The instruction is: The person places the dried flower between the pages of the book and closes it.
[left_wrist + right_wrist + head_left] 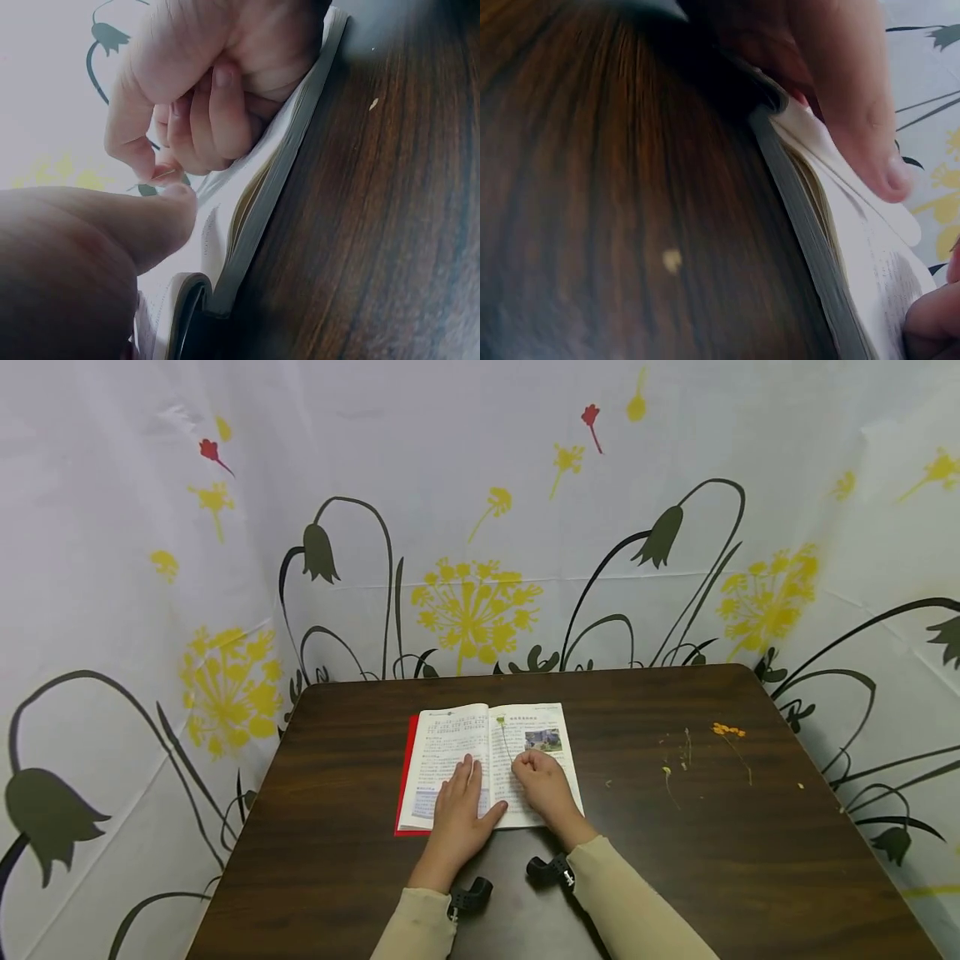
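Observation:
An open book (450, 731) with a red cover lies on the dark wooden table. My left hand (459, 814) rests flat on its left page, fingers straight, thumb reaching across the fold. On the right page, my right hand (546, 785) pinches the lower end of a thin dried flower stem (506, 739) between thumb and forefinger. The small greenish flower head (501, 720) lies near the top of that page, by the fold. In the left wrist view the right hand (202, 97) has its other fingers curled in, and the left thumb (161, 221) is close by.
Right of the book lie an orange flower (729, 731) on a long stem, a small yellow flower (667, 771) and another thin sprig (686, 749). Tiny plant bits are scattered around them. A printed flower curtain (472, 527) hangs behind the table (337, 893).

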The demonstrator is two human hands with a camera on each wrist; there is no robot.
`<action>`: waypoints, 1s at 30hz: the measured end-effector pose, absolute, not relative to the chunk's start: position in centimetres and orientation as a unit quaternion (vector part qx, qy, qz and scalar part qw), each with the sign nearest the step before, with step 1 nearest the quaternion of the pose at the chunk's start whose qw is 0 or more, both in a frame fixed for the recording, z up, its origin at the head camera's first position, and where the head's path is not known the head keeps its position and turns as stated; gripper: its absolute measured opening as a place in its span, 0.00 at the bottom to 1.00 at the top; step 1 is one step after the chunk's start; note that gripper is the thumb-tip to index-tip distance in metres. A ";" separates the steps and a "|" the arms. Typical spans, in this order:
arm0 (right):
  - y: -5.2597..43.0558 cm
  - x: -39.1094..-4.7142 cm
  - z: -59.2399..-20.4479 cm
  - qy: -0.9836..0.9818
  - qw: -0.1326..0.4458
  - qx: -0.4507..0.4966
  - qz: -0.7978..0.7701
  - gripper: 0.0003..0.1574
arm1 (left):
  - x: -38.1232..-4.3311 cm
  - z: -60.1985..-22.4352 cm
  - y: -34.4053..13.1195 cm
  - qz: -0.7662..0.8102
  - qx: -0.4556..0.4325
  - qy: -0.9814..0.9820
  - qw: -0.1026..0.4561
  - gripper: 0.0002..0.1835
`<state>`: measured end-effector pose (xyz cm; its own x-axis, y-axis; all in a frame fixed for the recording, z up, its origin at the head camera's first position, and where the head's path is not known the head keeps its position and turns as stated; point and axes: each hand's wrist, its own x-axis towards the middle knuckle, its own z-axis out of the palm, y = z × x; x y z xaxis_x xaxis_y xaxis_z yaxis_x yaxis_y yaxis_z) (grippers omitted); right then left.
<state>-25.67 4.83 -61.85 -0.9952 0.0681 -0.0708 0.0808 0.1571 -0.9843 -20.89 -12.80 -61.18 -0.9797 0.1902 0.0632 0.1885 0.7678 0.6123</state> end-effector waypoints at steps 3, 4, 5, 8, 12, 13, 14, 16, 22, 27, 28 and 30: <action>5.0 -25.8 -61.8 0.768 0.012 0.056 -0.638 0.11 | -21.0 -61.4 -12.8 0.324 0.099 0.941 0.004 0.48; 5.0 -25.8 -61.7 0.770 0.014 0.057 -0.635 0.11 | -21.0 -61.5 -12.8 0.323 0.099 0.941 0.004 0.48; 5.0 -25.8 -61.7 0.771 0.015 0.059 -0.634 0.11 | -21.0 -61.5 -12.7 0.322 0.100 0.941 0.002 0.48; 5.0 -25.8 -61.7 0.776 0.014 0.069 -0.627 0.11 | -21.0 -61.5 -12.7 0.319 0.104 0.942 0.000 0.48; 5.0 -25.8 -61.7 0.780 0.004 0.081 -0.621 0.12 | -20.9 -61.5 -12.7 0.316 0.106 0.943 -0.005 0.47; 5.0 -25.7 -61.6 0.777 0.003 0.084 -0.624 0.12 | -20.9 -61.5 -12.7 0.315 0.105 0.943 -0.005 0.47; 4.9 -25.8 -61.6 0.775 0.001 0.086 -0.626 0.12 | -20.9 -61.5 -12.7 0.314 0.106 0.944 -0.007 0.47; 5.0 -25.8 -61.5 0.770 -0.002 0.089 -0.631 0.12 | -20.8 -61.4 -12.7 0.316 0.111 0.942 -0.016 0.47; 4.8 -25.8 -61.4 0.771 -0.011 0.091 -0.630 0.12 | -20.9 -61.2 -12.7 0.316 0.113 0.942 -0.018 0.47; 4.7 -25.8 -61.6 0.771 -0.005 0.081 -0.632 0.10 | -20.8 -61.1 -12.7 0.310 0.107 0.945 -0.006 0.47; 4.7 -25.8 -61.6 0.770 -0.001 0.078 -0.634 0.10 | -20.8 -61.1 -12.7 0.309 0.106 0.945 -0.004 0.47; 4.7 -25.8 -61.6 0.767 0.003 0.074 -0.637 0.10 | -20.8 -61.2 -12.7 0.312 0.107 0.944 -0.005 0.47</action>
